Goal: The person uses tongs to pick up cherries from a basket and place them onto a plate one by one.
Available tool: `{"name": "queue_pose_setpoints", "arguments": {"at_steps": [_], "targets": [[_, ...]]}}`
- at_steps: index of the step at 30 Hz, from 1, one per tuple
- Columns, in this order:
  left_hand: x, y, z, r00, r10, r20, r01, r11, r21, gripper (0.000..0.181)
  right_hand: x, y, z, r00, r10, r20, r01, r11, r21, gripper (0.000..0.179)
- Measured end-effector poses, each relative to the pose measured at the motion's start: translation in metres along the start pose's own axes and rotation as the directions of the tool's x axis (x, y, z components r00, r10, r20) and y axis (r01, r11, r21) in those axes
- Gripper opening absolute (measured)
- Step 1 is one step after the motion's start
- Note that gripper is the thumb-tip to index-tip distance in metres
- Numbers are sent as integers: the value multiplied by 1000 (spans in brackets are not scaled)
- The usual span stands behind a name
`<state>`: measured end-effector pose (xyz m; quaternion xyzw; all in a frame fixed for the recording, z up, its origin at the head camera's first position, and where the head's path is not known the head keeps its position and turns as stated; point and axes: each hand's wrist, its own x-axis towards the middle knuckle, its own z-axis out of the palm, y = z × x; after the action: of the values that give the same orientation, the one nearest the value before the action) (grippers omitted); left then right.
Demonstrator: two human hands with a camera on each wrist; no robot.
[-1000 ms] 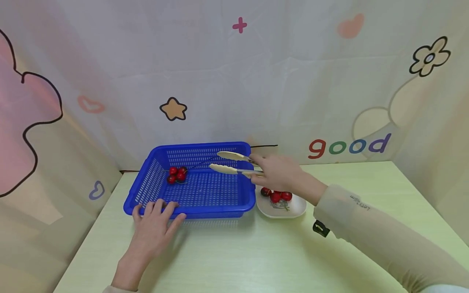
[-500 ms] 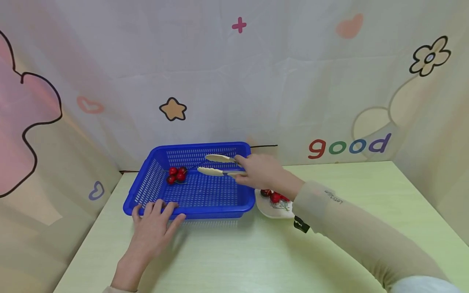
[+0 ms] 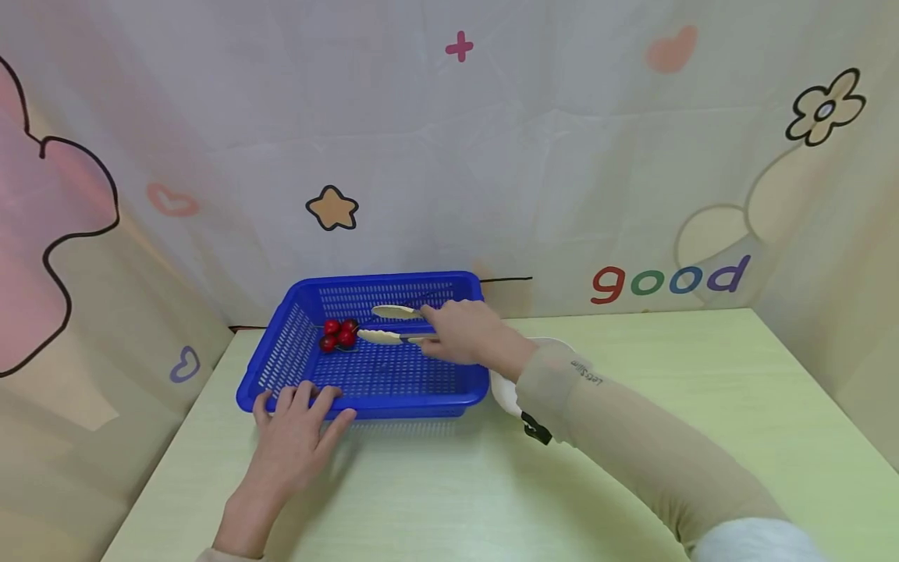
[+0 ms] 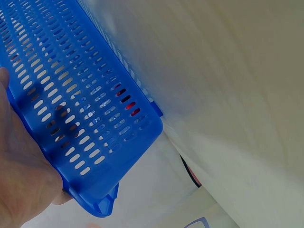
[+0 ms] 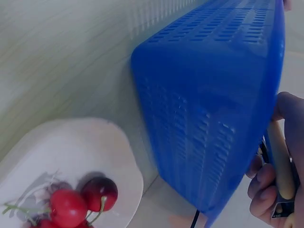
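Note:
My left hand (image 3: 291, 445) holds the near rim of a blue plastic basket (image 3: 414, 402) at its left end, fingers bent over the edge. In the left wrist view the basket's slotted wall (image 4: 71, 95) fills the upper left. My right hand (image 3: 467, 332) grips a pair of tongs (image 3: 381, 337) over the basket. The tongs' pale scalloped tips stand spread, pointing left, with nothing between them. Just left of the lower tip lies a cluster of red cherries (image 3: 347, 338) on the basket floor.
A white plate (image 3: 506, 394) stands right of the basket, mostly hidden under the right forearm. In the right wrist view several cherries (image 5: 69, 208) with green stems lie on it. A printed curtain (image 3: 562, 195) hangs behind the pale green table (image 3: 421, 492).
My right hand and the tongs have moved left across the basket toward the cherries, and the forearm now covers more of the plate. The left hand and basket have stayed put.

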<state>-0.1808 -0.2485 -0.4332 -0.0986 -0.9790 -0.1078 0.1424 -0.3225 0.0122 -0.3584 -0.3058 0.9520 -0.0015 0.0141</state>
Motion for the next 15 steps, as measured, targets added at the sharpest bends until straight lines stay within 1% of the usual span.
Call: {"name": "queue_pose_setpoints", "arguments": {"at_steps": [6,11,15], "targets": [[1,0,0,1000,4,-1,-4,1000,3,51,10,-13,4,1000,-13,27,13,1000,-11,64],[1,0,0,1000,-1,4,1,1000,6,52,19,-19,10,1000,10,26,-10,1000,0,60],[1,-1,0,1000,-2,6,2,1000,11,52,26,-24,16,999,12,35,-12,1000,20,58]]}}
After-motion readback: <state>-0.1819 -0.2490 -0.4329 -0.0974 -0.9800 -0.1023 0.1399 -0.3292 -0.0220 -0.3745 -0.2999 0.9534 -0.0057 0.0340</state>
